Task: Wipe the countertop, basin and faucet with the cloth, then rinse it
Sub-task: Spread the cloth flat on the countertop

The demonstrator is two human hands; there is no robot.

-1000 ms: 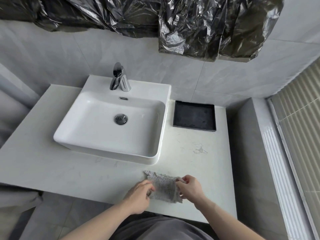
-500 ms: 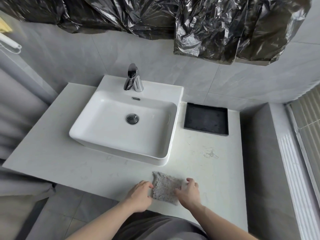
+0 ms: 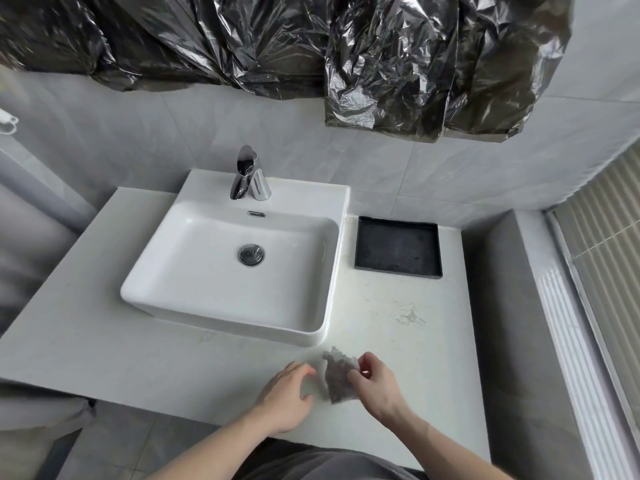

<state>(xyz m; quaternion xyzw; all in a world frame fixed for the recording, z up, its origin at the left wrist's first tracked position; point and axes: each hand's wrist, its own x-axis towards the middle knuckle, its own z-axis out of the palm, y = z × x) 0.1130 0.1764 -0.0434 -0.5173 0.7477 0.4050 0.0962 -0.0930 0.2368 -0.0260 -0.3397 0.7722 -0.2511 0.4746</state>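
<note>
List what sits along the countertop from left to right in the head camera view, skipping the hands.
white basin → grey cloth near the front edge → stain on the countertop. The black tray spans both, so unplaced.

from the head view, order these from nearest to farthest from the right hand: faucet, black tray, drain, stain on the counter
1. Stain, just beyond the right hand.
2. Black tray, back right.
3. Drain, in the basin, left; close to the tray's rank.
4. Faucet, at the back.

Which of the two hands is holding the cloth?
The right hand pinches the cloth at its edge; the left hand, just beside it, holds nothing.
</note>
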